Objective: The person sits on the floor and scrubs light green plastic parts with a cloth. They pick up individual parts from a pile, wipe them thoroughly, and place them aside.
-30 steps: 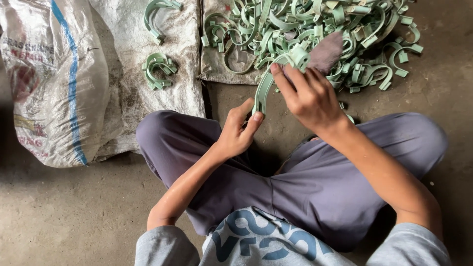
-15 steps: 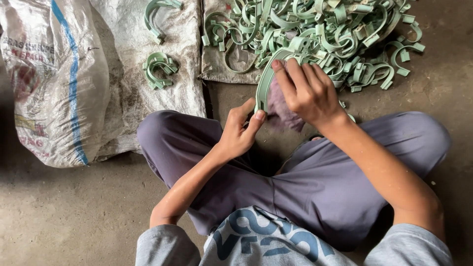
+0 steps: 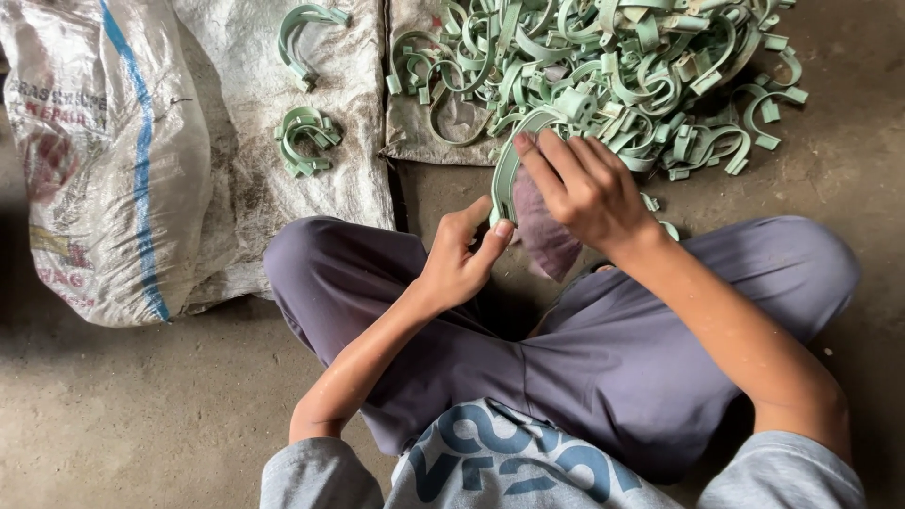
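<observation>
Sitting cross-legged on the floor, a person holds one curved green clip (image 3: 506, 170) with both hands. The left hand (image 3: 459, 259) pinches its bottom end, and the right hand (image 3: 584, 188) grips it higher up, with a purple cloth (image 3: 547, 236) tucked under the palm. A big pile of clips (image 3: 613, 66) lies just past the right hand. A white sack (image 3: 104, 160) sits far off to the left

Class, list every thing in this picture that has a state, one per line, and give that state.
Left hand: pinching the lower end of the green clip.
Right hand: fingers on the clip and a purple cloth.
Green clip: curved, held in both hands.
Clip pile: heaped, tangled.
Two clips on sacking: set apart.
White sack: lying, bulging.
</observation>
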